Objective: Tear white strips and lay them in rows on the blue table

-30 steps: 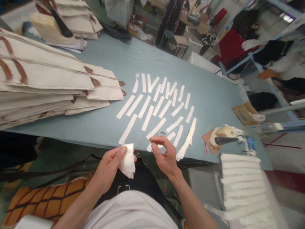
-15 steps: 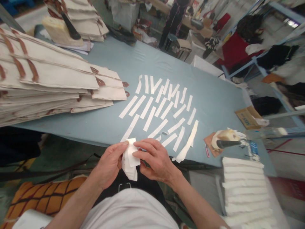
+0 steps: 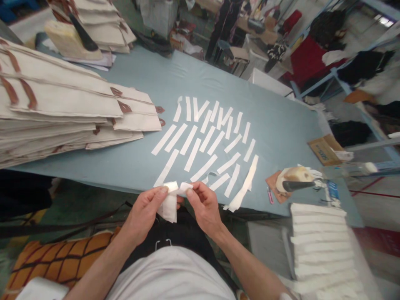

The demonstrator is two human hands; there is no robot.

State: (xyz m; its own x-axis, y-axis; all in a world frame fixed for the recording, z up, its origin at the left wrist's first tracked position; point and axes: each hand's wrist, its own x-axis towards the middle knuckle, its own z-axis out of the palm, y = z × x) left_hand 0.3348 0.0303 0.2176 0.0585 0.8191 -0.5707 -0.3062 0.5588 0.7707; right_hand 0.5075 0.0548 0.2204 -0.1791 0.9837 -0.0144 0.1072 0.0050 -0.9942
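Left fingers, clamped on the white fabric pieces (image 3: pixel 169 208); left hand (image 3: pixel 145 214) at the table's near edge. Right hand (image 3: pixel 208 208): thumb and forefinger pinching the pieces' right end. Beyond, loose white strips (image 3: pixel 193 155) on the table (image 3: pixel 125 166); canvas stack (image 3: pixel 62 96) left; iron (image 3: pixel 296 181) right.

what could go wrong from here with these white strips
The left hand holds a bunch of thin white pieces while the right hand pinches a white end beside it; layers might cling and come away together, or slip.

The long cream strip reaches the table's front edge, so a passing arm could drag it off.
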